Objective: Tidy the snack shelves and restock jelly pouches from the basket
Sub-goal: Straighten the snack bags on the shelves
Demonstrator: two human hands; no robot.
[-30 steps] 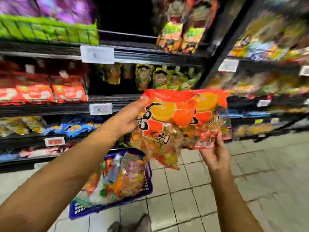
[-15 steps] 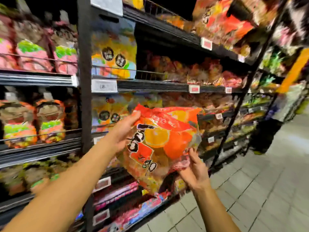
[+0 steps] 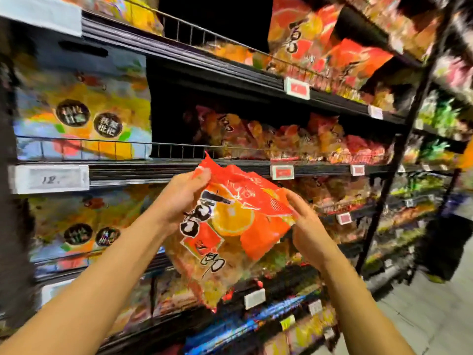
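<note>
Held up before the middle shelf (image 3: 179,172): jelly pouch (image 3: 230,226), soft, crinkly, probably light, likely slippery; left hand (image 3: 179,198) gripped its top corner, right hand (image 3: 307,231) pinched the right edge; best taken at the sealed rim; black brush characters, blurred; price tag (image 3: 50,179) read "12."

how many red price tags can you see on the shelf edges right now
4. One on the upper shelf edge, two on the middle shelf edge behind the held pouch, one lower right. Blur may hide more farther along.
</note>
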